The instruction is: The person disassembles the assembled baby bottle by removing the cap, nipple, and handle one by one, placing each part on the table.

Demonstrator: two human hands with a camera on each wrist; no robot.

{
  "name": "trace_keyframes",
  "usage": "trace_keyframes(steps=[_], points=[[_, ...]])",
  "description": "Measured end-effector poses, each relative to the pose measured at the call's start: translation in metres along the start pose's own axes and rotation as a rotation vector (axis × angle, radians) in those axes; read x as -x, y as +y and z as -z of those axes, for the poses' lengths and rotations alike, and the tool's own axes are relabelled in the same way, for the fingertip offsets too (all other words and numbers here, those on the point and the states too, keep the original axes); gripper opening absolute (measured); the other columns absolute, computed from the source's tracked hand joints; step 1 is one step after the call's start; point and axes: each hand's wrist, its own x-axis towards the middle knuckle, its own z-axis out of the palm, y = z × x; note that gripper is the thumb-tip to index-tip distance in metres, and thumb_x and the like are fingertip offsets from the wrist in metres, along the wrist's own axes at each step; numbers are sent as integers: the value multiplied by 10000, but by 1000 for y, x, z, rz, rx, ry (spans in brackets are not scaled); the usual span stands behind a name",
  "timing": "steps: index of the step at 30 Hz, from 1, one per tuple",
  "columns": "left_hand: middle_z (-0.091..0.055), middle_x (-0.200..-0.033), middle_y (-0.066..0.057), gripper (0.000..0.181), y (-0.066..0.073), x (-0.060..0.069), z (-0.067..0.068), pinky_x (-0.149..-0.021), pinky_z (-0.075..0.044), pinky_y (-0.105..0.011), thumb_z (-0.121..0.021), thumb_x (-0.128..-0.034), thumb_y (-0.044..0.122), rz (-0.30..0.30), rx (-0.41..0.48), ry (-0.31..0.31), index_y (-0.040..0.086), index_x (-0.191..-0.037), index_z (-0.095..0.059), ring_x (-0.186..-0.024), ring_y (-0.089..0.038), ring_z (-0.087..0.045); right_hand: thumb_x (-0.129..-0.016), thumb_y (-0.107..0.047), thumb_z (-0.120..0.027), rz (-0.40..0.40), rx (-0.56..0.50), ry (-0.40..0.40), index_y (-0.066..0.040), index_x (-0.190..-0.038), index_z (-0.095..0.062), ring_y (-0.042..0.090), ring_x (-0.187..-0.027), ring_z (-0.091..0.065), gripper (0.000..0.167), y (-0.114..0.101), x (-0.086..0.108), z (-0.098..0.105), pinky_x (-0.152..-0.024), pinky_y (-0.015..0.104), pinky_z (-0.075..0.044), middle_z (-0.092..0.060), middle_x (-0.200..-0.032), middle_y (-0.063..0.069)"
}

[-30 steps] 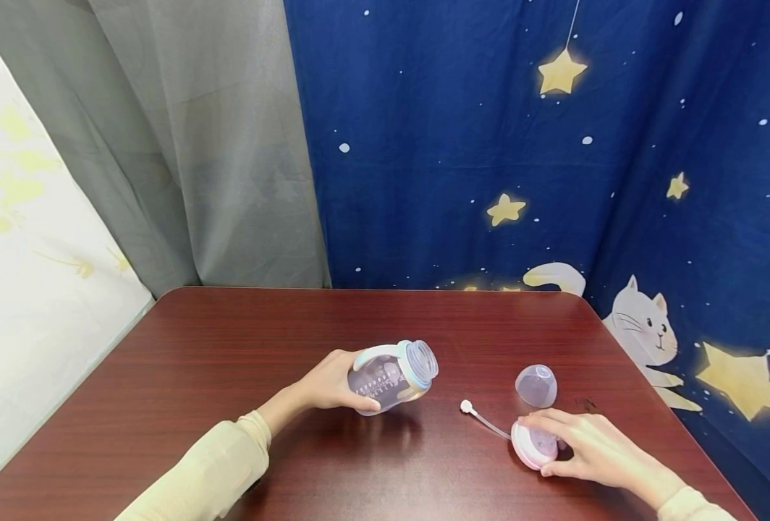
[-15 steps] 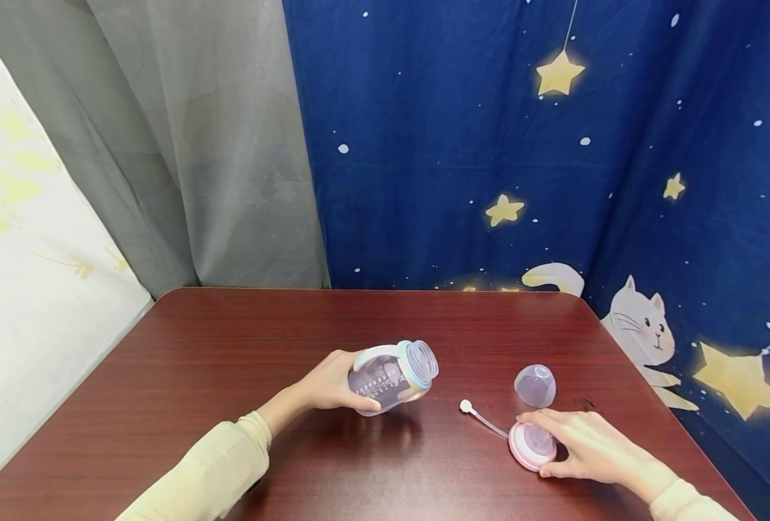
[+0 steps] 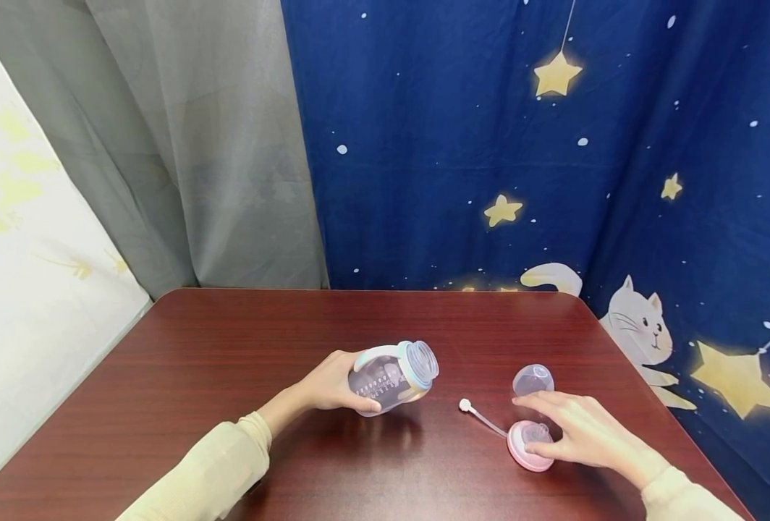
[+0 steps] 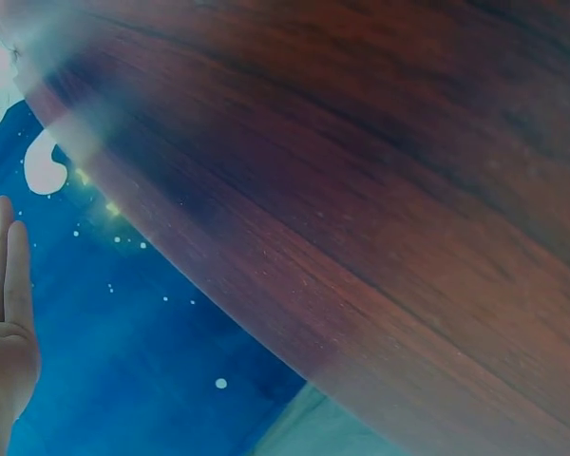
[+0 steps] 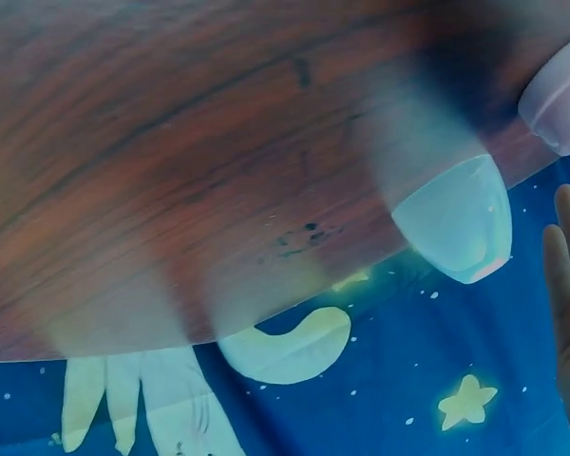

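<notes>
Head view: the left hand [image 3: 333, 380] is clasped round a clear plastic bottle [image 3: 378, 387] with printed white measuring marks, a pale collar and pale curved handles, its threaded neck [image 3: 423, 360] tilted up toward the right edge of the dark red wood-grain table [image 3: 261, 325]. The bottle is near the middle between the left and right edges; whether its base touches the tabletop I cannot tell.

The right hand [image 3: 583, 430], well apart from the left, is spread loosely, its thumb over a round pink plastic lid with a clear teat [image 3: 524, 433] and its fingers by a clear dome-shaped cap [image 3: 532, 378] (contact with either is hard to judge). Both pieces sit toward the table's right edge, the cap nearer the far edge. From the lid a thin clear straw [image 3: 487, 421] runs left to a small white end piece [image 3: 465, 405].

For sound handling, I would hold the bottle steady by its body with the neck uncovered, and take the lid by its rim, sparing the soft teat. The straw looks likely to swing, so lift gently, clear of the light cap.
</notes>
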Motion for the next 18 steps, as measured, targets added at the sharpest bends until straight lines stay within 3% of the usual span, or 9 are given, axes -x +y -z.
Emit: trace_keyframes(steps=[7, 18], points=[[-562, -788, 144, 630, 0, 0, 0, -580, -435, -218, -749, -578, 488, 10, 16, 1, 178, -1091, -555, -691, -38, -519, -701, -388, -705, 56, -24, 133, -220, -1050, -615, 35, -865, -563, 398, -4, -23, -2, -642, 279, -459, -588, -993, -137], [-568, -811, 137, 647, 0, 3, 1, -586, -438, -219, -751, -584, 479, 4, 29, 4, 158, -1109, -550, -704, -44, -522, -735, -316, -692, 105, -93, 200, -177, -1055, -617, 63, -888, -567, 358, -25, -54, -10, -692, 296, -456, -596, -1000, -104]])
